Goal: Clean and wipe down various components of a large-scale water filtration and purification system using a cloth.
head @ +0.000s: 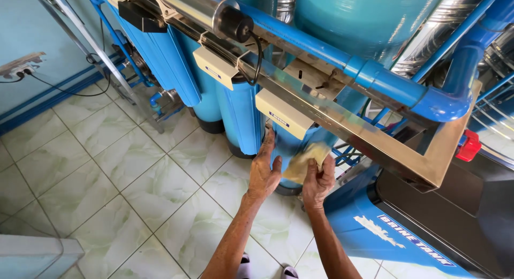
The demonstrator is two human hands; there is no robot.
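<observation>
My left hand [264, 171] rests flat, fingers straight, against the side of a blue filter housing [289, 142] below a steel frame. My right hand [318, 181] grips a yellowish cloth [305, 158] and presses it on the same housing. Two more blue housings [241, 116] stand to the left, each under a cream cap [282, 113].
A steel frame [375, 137] and blue pipes [396, 86] run overhead to the right. A red valve cap [469, 145] sticks out at right. A dark blue tank lid [407, 236] lies at lower right. Pale green floor tiles [134, 182] spread left; a wall socket [21, 65] with a cable is at far left.
</observation>
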